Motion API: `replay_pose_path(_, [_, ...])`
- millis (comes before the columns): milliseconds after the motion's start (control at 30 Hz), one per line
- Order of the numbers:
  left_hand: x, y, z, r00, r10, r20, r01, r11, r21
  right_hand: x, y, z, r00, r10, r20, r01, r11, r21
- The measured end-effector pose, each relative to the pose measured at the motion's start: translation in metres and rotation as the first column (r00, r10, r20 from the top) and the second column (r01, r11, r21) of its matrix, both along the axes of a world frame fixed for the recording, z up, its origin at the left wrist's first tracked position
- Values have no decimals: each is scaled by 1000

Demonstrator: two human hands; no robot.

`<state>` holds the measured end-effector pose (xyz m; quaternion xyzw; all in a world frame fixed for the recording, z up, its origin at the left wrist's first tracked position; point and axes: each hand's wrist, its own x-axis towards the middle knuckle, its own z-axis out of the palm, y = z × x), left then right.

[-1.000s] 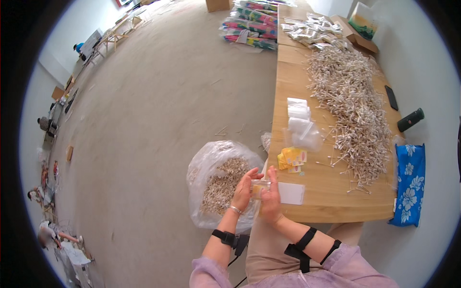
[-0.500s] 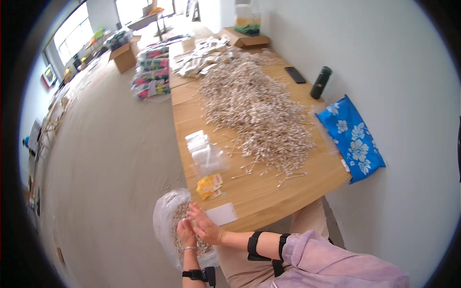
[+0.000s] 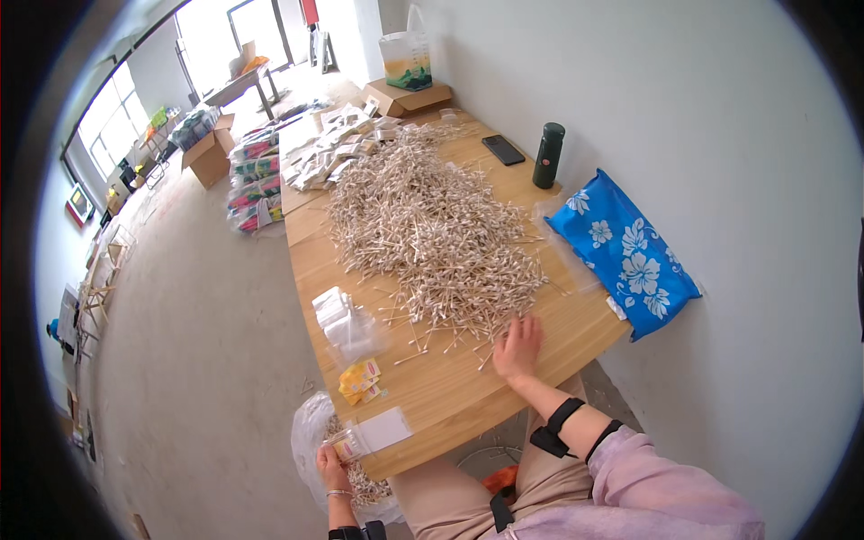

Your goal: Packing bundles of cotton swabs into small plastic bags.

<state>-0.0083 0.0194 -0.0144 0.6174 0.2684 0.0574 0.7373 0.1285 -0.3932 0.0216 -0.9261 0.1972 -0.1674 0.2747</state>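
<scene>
A large heap of cotton swabs point(image 3: 432, 225) covers the middle of the wooden table. My right hand point(image 3: 519, 349) rests at the heap's near right edge, fingers stretched out toward loose swabs. Low at the left, my left hand point(image 3: 330, 468) is closed on a small clear plastic bag point(image 3: 349, 445) with a yellowish card showing in it. Beside that bag, a white card point(image 3: 387, 428) lies at the table's near left corner. Yellow cards point(image 3: 360, 382) and a stack of clear plastic bags point(image 3: 345, 326) lie farther up the left edge.
Below the table corner stands a plastic sack point(image 3: 310, 432) with swabs inside. A blue floral pouch point(image 3: 634, 261), a dark green bottle point(image 3: 548, 156) and a phone point(image 3: 502, 150) line the wall side. Filled packets point(image 3: 328, 148) and a cardboard box point(image 3: 405, 99) are at the far end.
My hands were together over the sack. The right hand has moved right and up to the swab heap; the left has stayed low by the table corner, now showing the small bag. The view has shifted.
</scene>
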Motion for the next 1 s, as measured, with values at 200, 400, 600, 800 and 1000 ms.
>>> replay_pose_path(200, [9,-13,13,991,134,19,-98,611,786,-19,50,-6,915,395,82,-386,917,-104])
replay_pose_path(400, [36,-137,78,897,-442,30,94,254,963,19,10,36,914,308,264,-348,930,120])
replay_pose_path(600, [74,-234,80,716,-662,-222,326,37,945,92,-40,42,977,-198,74,209,956,-204])
replay_pose_path(800, [86,-222,69,652,-718,-243,352,2,936,124,-6,35,977,188,103,-205,959,194])
replay_pose_path(1000, [83,-215,65,667,-719,-194,344,67,937,127,29,53,809,283,516,-398,909,125])
